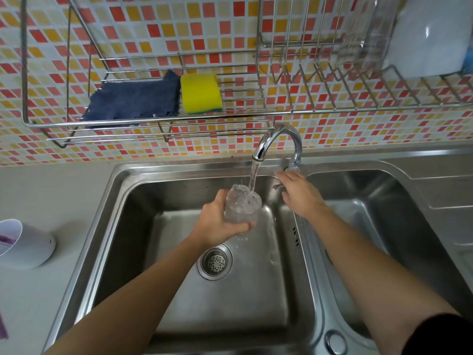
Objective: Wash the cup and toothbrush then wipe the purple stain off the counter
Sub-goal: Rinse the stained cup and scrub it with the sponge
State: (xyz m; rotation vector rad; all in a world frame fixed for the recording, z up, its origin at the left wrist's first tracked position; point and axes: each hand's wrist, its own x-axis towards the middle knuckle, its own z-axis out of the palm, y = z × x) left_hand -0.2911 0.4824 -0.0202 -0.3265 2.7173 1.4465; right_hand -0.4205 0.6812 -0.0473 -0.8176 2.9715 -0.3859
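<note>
My left hand [217,221] grips a clear glass cup [242,204] over the left sink basin [143,201]. Water runs from the chrome faucet [277,138] straight into the cup. My right hand [298,192] rests palm down on the faucet lever at the tap's base, fingers spread over it. A white holder [28,245] lies tipped on the counter at the far left, with a purple toothbrush [6,240] showing inside its mouth. A purple mark [2,326] shows on the counter at the lower left edge.
A wire rack on the tiled wall holds a dark blue cloth [133,102] and a yellow sponge [201,93]. The dish rack at the right carries a clear container [363,34] and a white plate [432,34]. The right basin [371,201] lies beside the left one.
</note>
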